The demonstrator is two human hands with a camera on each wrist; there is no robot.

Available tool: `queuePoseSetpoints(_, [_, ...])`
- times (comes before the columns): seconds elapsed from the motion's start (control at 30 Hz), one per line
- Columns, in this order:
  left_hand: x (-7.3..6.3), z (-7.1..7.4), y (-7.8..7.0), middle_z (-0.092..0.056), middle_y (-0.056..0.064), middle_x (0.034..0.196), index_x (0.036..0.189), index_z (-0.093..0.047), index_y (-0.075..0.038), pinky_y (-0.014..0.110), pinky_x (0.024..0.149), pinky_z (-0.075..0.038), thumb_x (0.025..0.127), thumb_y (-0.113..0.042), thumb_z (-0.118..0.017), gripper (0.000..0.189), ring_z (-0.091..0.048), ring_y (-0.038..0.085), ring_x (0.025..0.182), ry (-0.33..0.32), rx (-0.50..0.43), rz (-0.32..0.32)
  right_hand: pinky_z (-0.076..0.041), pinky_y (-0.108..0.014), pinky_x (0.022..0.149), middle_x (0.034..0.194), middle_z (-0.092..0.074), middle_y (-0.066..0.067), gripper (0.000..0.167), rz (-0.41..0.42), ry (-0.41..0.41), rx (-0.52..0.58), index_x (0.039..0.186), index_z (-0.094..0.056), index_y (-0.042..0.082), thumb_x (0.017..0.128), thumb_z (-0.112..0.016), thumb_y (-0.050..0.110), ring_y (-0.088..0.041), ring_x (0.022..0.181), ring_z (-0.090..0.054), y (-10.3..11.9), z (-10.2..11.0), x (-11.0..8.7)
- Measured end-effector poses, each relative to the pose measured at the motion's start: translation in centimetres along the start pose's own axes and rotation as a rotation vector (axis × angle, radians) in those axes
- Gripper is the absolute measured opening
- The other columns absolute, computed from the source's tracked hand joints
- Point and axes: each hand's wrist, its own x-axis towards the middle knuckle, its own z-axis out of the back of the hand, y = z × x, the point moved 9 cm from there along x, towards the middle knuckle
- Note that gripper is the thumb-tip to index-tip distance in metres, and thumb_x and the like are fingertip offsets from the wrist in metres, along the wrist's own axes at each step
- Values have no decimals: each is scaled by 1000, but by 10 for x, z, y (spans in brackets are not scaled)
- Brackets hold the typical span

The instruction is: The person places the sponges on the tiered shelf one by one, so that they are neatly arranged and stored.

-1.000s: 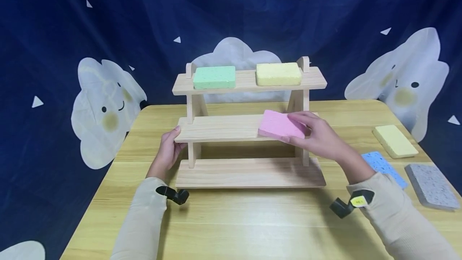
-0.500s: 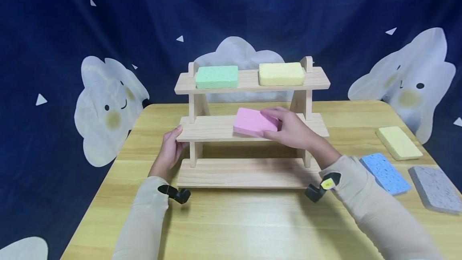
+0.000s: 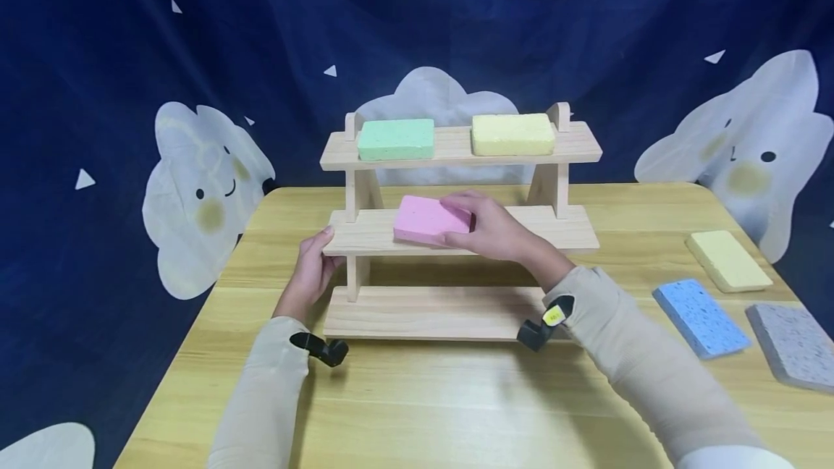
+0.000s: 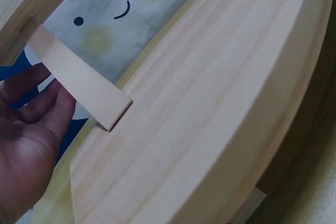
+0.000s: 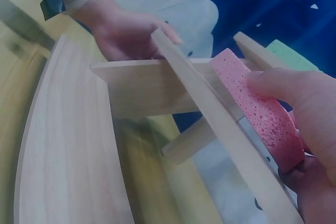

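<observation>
A three-tier wooden display shelf (image 3: 541, 229) stands on the table. My right hand (image 3: 491, 228) pinches a pink sponge (image 3: 423, 218) by its right end, at the left-centre of the middle tier. In the right wrist view the porous pink sponge (image 5: 257, 111) sits between thumb and fingers near the board's edge; whether it touches the board I cannot tell. My left hand (image 3: 310, 270) grips the left end of the middle tier, thumb on the edge. On the top tier lie a green sponge (image 3: 396, 140) at left and a yellow sponge (image 3: 512, 134) at right.
At the table's right side lie another yellow sponge (image 3: 728, 260), a blue sponge (image 3: 701, 317) and a grey sponge (image 3: 791, 344). A dark blue curtain (image 3: 260, 35) with cloud prints hangs behind the wooden table (image 3: 417, 404).
My right hand has moved left along the middle tier with the pink sponge, from its right part to left of centre. The left hand keeps its grip on the shelf.
</observation>
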Motion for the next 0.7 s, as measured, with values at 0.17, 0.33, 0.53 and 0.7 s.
queuePoseSetpoints(0.17, [0,-1,1,-58,2,100,133,-40,12,29,81,-53,100,-24,-36,49,-59,12,90,-7,-6,-3,-40,-41,102,135,-51,-14,63,8,21,-3,133,-52,4,79,-73,28,-27,122,-48,5,-7,10])
queuePoseSetpoints(0.33, [0,-3,1,-59,1,99,133,-39,13,28,82,-53,101,-26,-37,51,-61,10,89,7,-6,-1,-39,-40,104,136,-50,-14,65,21,54,8,134,-51,4,78,-73,29,-26,123,-47,10,-17,19])
queuePoseSetpoints(0.53, [0,-1,4,-60,0,98,134,-37,15,29,86,-52,101,-27,-37,53,-62,9,89,14,-7,0,-39,-39,105,136,-50,-14,64,59,87,13,134,-51,4,79,-72,30,-26,125,-46,18,-32,30])
queuePoseSetpoints(0.7, [0,-1,1,-61,0,98,134,-36,16,29,86,-53,101,-27,-37,54,-63,9,90,21,0,-16,-40,-38,103,136,-49,-13,64,79,95,-23,133,-52,5,79,-72,32,-25,125,-46,23,-39,38])
